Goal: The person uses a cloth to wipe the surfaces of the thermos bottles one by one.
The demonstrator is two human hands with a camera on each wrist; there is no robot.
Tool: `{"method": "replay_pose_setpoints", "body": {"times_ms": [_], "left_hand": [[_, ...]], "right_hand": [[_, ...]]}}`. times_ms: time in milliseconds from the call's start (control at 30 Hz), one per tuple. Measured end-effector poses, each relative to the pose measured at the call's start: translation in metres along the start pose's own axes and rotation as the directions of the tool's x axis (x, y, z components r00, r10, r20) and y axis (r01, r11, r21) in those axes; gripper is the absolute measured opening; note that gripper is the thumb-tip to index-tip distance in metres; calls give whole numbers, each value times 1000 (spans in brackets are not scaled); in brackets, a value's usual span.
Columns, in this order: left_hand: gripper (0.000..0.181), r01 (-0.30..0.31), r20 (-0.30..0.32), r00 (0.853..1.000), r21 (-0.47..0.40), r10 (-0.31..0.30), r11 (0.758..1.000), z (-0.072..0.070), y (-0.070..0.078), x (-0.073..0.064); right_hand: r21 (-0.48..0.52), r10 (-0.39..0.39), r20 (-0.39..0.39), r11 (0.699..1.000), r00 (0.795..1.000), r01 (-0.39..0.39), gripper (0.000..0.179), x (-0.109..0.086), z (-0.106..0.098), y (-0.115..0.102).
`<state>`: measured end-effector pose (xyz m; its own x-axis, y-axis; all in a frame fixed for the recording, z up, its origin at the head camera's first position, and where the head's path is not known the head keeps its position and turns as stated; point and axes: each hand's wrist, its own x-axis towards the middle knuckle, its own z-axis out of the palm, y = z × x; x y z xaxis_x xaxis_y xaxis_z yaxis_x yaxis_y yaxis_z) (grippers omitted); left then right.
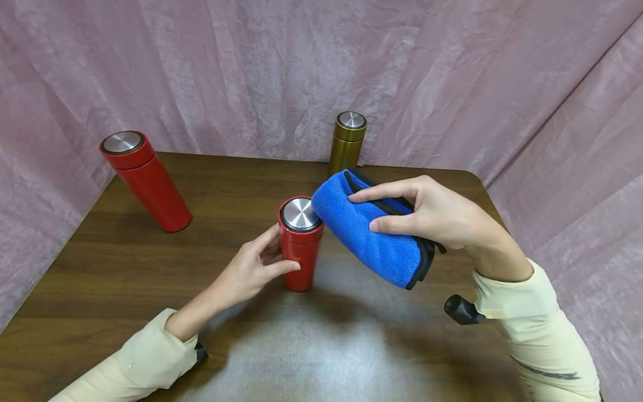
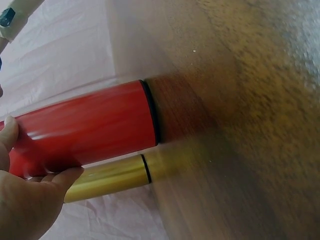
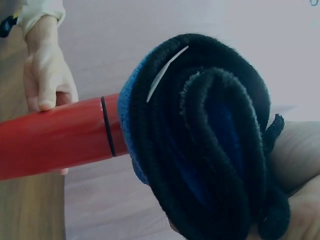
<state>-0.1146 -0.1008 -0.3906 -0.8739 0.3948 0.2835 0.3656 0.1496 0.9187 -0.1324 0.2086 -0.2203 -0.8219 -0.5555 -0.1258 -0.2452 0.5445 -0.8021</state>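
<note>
A red thermos flask (image 1: 301,257) with a brushed silver lid top stands upright at the middle of the table. My left hand (image 1: 251,268) grips its body from the left, the thumb across the front; part of the fingers is hidden behind the flask. In my right hand (image 1: 437,215) is a blue cloth (image 1: 366,240) with black edging, folded into a thick roll and held between thumb and fingers. The cloth's left end meets the right side of the flask's lid. In the right wrist view the rolled cloth (image 3: 200,140) covers the lid end of the red flask (image 3: 55,135).
Another red flask (image 1: 156,184) stands at the back left. A gold flask (image 1: 348,139) is near the table's far edge, its lower part hidden behind the cloth. Pink curtains (image 1: 251,72) hang around the wooden table (image 1: 125,279).
</note>
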Motion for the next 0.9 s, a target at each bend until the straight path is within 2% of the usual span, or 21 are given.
{"method": "replay_pose_setpoints", "body": {"times_ms": [400,600,900], "left_hand": [[77,4,3,1000,9,-4,1000,0,1,0],[77,4,7,1000,10,-4,1000,0,-1,0],[77,2,14,1000,20,-3,1000,-1,-2,0]], "right_hand": [[56,-74,81,996,994,69,40,-3,0,-5],[129,-66,123,990,990,50,40,-2,1,-5],[137,-81,154,989,985,60,41,6,4,-9]]}}
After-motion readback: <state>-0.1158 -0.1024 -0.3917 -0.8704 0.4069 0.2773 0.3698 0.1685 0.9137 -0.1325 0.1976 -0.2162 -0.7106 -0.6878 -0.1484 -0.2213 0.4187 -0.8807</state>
